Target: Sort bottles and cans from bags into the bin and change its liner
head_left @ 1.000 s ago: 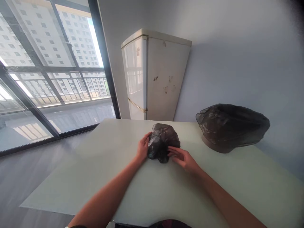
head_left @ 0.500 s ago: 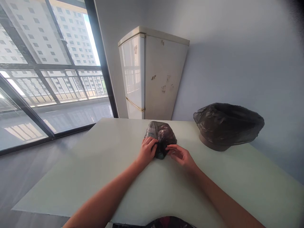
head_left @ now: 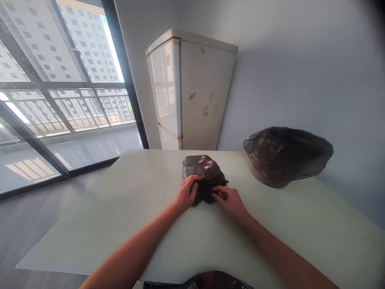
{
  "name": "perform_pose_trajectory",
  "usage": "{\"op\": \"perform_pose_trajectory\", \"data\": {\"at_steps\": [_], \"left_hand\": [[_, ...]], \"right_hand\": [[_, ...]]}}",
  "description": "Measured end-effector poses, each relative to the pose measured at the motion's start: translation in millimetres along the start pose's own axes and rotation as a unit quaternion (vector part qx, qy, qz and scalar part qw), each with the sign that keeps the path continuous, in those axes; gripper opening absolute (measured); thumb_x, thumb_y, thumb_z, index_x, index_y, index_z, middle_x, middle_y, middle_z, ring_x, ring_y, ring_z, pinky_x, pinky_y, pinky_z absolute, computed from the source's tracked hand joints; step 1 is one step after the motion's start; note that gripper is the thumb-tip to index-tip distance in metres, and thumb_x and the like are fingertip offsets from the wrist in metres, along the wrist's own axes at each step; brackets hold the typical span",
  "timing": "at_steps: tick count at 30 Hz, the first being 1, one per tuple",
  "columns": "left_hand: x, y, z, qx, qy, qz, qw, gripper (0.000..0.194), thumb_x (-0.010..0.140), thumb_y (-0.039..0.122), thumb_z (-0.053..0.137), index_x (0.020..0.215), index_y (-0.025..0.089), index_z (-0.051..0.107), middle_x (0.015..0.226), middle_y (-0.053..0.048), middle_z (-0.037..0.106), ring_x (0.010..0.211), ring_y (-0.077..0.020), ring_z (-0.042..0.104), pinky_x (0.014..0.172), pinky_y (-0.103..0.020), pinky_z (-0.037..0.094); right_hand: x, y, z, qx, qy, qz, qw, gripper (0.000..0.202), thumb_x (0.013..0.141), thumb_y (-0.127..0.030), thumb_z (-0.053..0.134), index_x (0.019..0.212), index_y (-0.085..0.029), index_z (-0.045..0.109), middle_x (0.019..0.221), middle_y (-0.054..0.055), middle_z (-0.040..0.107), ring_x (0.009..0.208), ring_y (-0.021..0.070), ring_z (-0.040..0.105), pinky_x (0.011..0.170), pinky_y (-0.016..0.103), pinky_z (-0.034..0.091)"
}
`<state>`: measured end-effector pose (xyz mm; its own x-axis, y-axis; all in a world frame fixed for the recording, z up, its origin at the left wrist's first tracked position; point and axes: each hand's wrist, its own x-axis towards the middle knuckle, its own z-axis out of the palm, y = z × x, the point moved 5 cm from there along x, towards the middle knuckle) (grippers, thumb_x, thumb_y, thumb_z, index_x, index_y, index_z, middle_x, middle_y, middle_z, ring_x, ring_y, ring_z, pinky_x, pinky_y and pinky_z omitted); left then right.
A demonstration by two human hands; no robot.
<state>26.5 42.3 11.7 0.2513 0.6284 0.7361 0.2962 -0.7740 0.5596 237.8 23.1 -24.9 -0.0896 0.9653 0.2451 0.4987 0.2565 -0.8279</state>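
black plastic bag (head_left: 206, 166) on the pale surface (head_left: 114, 212), held from both sides
from afar, i have my left grip (head_left: 186, 193) closed on the bag's left side and my right grip (head_left: 231, 199) pinching its right edge; its gathered end (head_left: 203, 193) sits between them, the rest just beyond.

It looks like a home from here — a scuffed white fridge (head_left: 207, 76) at upper centre, and at upper left a glazed door (head_left: 42, 84) onto a railed balcony (head_left: 90, 138) facing apartment-like towers (head_left: 93, 44).
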Motion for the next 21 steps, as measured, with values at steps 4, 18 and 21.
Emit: {"op": "perform_pose_trajectory", "data": {"at_steps": [4, 18, 21], "left_hand": [[3, 0, -5.9, 0.006, 0.023, 0.010, 1.000, 0.024, 0.105, 0.016, 0.042, 0.113, 0.024, 0.063, 0.097, -0.006, 0.062, 0.087, -0.0182, 0.060, 0.079, -0.031, 0.049], [11, -17, -12.4, 0.096, -0.003, -0.059, 0.994, 0.032, 0.091, 0.020, 0.067, 0.122, 0.027, 0.069, 0.116, -0.008, 0.060, 0.111, -0.0264, 0.058, 0.103, -0.044, 0.046], [13, -23, -15.2, 0.066, 0.021, -0.067, 0.995, 0.018, 0.092, 0.018, 0.062, 0.104, 0.025, 0.074, 0.109, -0.007, 0.059, 0.104, -0.0240, 0.059, 0.097, -0.040, 0.049]], "right_hand": [[0, -3, -10, 0.044, 0.030, 0.004, 0.999, 0.019, 0.089, -0.039, 0.064, 0.091, -0.021, 0.069, 0.070, -0.002, 0.054, 0.064, 0.0157, 0.049, 0.063, 0.029, 0.040], [1, -9, -24, 0.092, 0.058, -0.006, 0.994, 0.026, 0.078, -0.021, 0.053, 0.099, -0.023, 0.070, 0.095, 0.003, 0.067, 0.088, 0.0212, 0.061, 0.077, 0.033, 0.045], [1, -15, -28, 0.068, 0.056, -0.043, 0.995, 0.019, 0.079, -0.020, 0.052, 0.080, -0.023, 0.071, 0.092, 0.005, 0.065, 0.085, 0.0220, 0.059, 0.076, 0.035, 0.044]]}}
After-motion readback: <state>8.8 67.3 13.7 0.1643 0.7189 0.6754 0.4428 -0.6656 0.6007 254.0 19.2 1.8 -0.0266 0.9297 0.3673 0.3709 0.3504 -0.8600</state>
